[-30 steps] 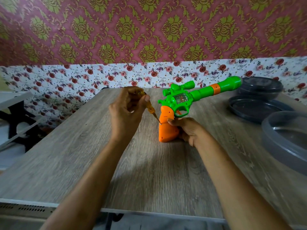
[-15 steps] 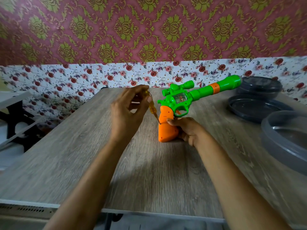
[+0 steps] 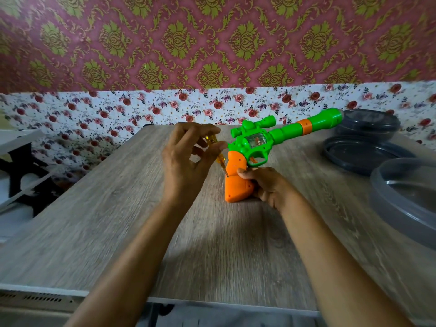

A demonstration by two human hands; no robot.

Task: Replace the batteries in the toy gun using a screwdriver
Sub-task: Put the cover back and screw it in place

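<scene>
Wood-grain bench (image 3: 118, 220) carries everything, grey round tubs (image 3: 405, 201) and a dark lid (image 3: 363, 153) parked well apart on the right edge, out of the work area. Toy gun (image 3: 262, 143) stands butt-down near bench centre, green barrel angled up to the right, orange grip (image 3: 236, 188) resting on the wood, likely so the grip's side faces the tool. Right hand (image 3: 269, 185) wraps the back of the grip from behind, fingers curled round it, thumb on the side, bracing it against push. Left hand (image 3: 186, 161) pinches the amber screwdriver (image 3: 221, 159) by its handle with thumb and fingertips, other fingers fanned loose; a light hold suited to twirling. Tip sits on the grip's left face, at what looks like 1 screw; the screw itself is too small to make out. Versus 0.5 s ago: gun, right hand and tip spot unchanged, left fingers spread wider, handle more exposed, reads as a re-grip mid-turn
</scene>
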